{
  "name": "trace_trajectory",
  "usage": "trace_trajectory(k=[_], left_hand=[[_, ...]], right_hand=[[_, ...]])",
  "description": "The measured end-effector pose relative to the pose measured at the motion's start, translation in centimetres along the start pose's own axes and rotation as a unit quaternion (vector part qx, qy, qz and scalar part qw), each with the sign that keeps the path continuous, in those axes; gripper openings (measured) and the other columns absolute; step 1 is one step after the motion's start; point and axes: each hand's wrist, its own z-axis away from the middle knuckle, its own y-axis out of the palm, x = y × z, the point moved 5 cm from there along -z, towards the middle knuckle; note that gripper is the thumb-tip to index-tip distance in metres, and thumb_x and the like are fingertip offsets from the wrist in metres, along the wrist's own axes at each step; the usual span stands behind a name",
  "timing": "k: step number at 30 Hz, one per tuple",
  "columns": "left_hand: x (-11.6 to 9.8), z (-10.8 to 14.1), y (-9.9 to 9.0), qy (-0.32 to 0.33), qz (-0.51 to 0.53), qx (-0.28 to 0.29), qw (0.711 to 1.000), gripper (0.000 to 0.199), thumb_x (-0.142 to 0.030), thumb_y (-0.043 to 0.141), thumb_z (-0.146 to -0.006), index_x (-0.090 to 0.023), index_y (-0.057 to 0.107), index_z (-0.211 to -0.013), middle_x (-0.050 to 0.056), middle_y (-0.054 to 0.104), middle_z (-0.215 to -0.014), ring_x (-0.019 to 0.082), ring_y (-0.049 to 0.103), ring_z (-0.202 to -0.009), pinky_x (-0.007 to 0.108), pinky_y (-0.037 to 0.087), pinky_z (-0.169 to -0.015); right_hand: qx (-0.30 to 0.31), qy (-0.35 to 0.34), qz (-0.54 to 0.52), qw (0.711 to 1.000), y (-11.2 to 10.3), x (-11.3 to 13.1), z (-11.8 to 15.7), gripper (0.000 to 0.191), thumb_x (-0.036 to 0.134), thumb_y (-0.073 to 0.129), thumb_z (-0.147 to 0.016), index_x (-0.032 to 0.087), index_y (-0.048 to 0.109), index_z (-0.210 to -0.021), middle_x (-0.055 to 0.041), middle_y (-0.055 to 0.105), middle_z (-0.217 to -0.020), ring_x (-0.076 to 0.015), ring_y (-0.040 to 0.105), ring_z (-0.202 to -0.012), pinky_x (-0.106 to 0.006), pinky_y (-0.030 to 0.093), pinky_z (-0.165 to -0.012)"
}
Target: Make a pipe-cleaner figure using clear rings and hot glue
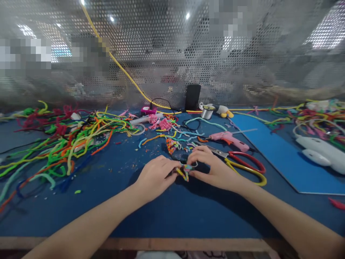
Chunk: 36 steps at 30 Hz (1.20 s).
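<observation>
Between my two hands is a small twisted piece of multicoloured pipe cleaner (185,171), with yellow, pink and light blue showing. My left hand (157,176) pinches its left side between thumb and fingers. From the right, my right hand (211,167) closes its fingertips on the other side. The fingers partly cover the piece, so its full shape is hidden. Just beyond the hands lies an orange and multicoloured pipe-cleaner piece (172,145). Large scissors (245,163) with one red and one yellow handle lie right beside my right hand, blades partly behind it.
A tangle of pipe cleaners (81,140) covers the left. A pink glue gun (229,139), a wire spool (207,112) and a black upright object (193,97) stand or lie farther back. At right are a blue board (280,158) and a white device (320,151). A perforated metal screen (161,54) closes the back.
</observation>
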Motion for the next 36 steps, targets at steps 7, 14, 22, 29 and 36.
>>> trace_trajectory(k=[7, 14, 22, 29, 36], left_hand=[[-0.5, -0.2, 0.1, 0.025, -0.012, 0.002, 1.000, 0.017, -0.019, 0.059, -0.095, -0.019, 0.066, -0.111, 0.002, 0.076, -0.098, 0.016, 0.067, -0.086, 0.030, 0.053, -0.082], [-0.7, -0.2, 0.0, 0.045, -0.022, -0.019, 0.999, 0.016, -0.027, 0.063, -0.095, -0.019, 0.067, -0.109, 0.002, 0.077, -0.095, 0.016, 0.069, -0.084, 0.028, 0.054, -0.080], [-0.3, -0.5, -0.7, -0.020, 0.005, -0.030, 0.999, 0.021, -0.022, 0.057, -0.097, -0.020, 0.066, -0.115, 0.005, 0.076, -0.106, 0.017, 0.069, -0.097, 0.031, 0.053, -0.090], [4.1, -2.6, -0.7, -0.098, -0.068, 0.035, 0.992, 0.050, -0.029, 0.046, -0.101, -0.022, 0.039, -0.151, 0.011, 0.036, -0.161, 0.027, 0.031, -0.148, 0.051, 0.028, -0.121], [5.4, -2.7, 0.6, -0.035, -0.070, 0.049, 0.996, 0.038, -0.018, 0.049, -0.099, -0.022, 0.058, -0.135, 0.007, 0.062, -0.141, 0.022, 0.053, -0.131, 0.043, 0.041, -0.113]], right_hand=[[-0.016, -0.024, -0.016, 0.999, 0.2, -0.2, 0.4, 0.014, 0.037, 0.067, -0.091, 0.024, 0.072, -0.096, -0.0040, 0.075, -0.094, -0.0223, 0.057, -0.109, -0.041, 0.044, -0.101], [-0.038, -0.056, 0.025, 0.997, 0.1, -0.6, 0.6, 0.010, 0.031, 0.068, -0.090, 0.023, 0.072, -0.096, -0.0051, 0.074, -0.094, -0.0232, 0.056, -0.107, -0.042, 0.045, -0.099], [-0.064, -0.060, 0.025, 0.996, 0.0, 0.2, 0.7, 0.005, 0.020, 0.064, -0.091, 0.021, 0.069, -0.094, -0.0056, 0.072, -0.089, -0.0217, 0.059, -0.100, -0.040, 0.049, -0.092], [-0.140, -0.007, 0.036, 0.989, -0.5, -0.7, 0.7, 0.008, 0.018, 0.062, -0.092, 0.021, 0.068, -0.088, -0.0067, 0.073, -0.087, -0.0227, 0.061, -0.090, -0.042, 0.050, -0.087], [-0.166, 0.008, 0.057, 0.985, -0.4, -1.2, 0.9, 0.007, 0.019, 0.063, -0.091, 0.021, 0.069, -0.088, -0.0060, 0.073, -0.087, -0.0234, 0.062, -0.091, -0.040, 0.051, -0.086]])
